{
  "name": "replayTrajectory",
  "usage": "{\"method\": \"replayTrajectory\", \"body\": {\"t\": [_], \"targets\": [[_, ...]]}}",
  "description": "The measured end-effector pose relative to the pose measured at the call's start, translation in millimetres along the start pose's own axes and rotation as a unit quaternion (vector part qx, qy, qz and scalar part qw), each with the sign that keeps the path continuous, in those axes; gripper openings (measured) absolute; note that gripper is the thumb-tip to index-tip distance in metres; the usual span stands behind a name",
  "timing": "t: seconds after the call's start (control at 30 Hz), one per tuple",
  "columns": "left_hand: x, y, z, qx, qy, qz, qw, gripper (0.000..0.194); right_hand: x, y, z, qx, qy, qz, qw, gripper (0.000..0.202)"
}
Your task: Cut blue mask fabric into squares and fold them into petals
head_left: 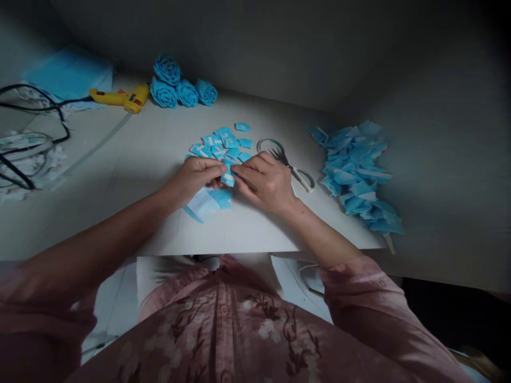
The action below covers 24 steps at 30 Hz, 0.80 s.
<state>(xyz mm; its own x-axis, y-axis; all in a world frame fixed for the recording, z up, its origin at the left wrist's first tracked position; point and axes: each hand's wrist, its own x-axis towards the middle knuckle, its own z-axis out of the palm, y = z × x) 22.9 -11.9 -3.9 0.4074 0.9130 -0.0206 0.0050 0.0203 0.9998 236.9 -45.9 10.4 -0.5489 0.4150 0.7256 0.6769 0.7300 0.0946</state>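
A small blue folded piece point(228, 175), with some white on it, is pinched between my two hands above the table. My left hand point(199, 174) grips its left side with thumb and fingers. On its right side, the fingers of my right hand point(267, 181) are closed at the edge. Several similar blue folded pieces point(227, 137) lie just beyond my fingers. Under my hands rests a flat white-and-blue sheet point(205, 205). A pair of scissors point(293, 167) with pale handles lies beside my right hand, partly hidden by it.
Several rolled blue roses point(175, 85) stand at the back. A yellow glue gun point(123, 98) with a black cord lies left of them, near a blue stack point(69, 74). Crumpled blue scraps point(357, 170) are heaped at the right edge. White tangled straps point(27, 154) lie far left.
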Motion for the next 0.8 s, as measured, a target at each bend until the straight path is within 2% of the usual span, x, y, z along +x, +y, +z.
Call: {"method": "replayTrajectory", "body": {"t": [0.17,0.27,0.43,0.7,0.8], "targets": [[-0.9,1.4,0.7,-0.009,-0.005,-0.001,1.0,0.026,-0.7,0.9,0.0,0.0,-0.053,0.022,0.998,0.024],[-2.0,3.6,1.4,0.001,-0.012,-0.003,1.0,0.025,-1.3,1.1,-0.2,0.014,-0.065,0.038,0.997,0.025],[-1.4,4.8,1.4,0.027,-0.027,0.011,0.999,0.024,-2.0,1.8,-0.3,0.044,-0.031,0.088,0.995,0.021],[-3.9,7.2,4.7,0.089,-0.022,0.037,0.995,0.025,-2.8,0.0,3.6,0.027,-0.008,0.051,0.998,0.019],[-6.0,8.8,6.0,0.113,-0.013,0.052,0.992,0.024,-1.5,-2.4,3.8,0.011,0.021,0.033,0.999,0.016]]}}
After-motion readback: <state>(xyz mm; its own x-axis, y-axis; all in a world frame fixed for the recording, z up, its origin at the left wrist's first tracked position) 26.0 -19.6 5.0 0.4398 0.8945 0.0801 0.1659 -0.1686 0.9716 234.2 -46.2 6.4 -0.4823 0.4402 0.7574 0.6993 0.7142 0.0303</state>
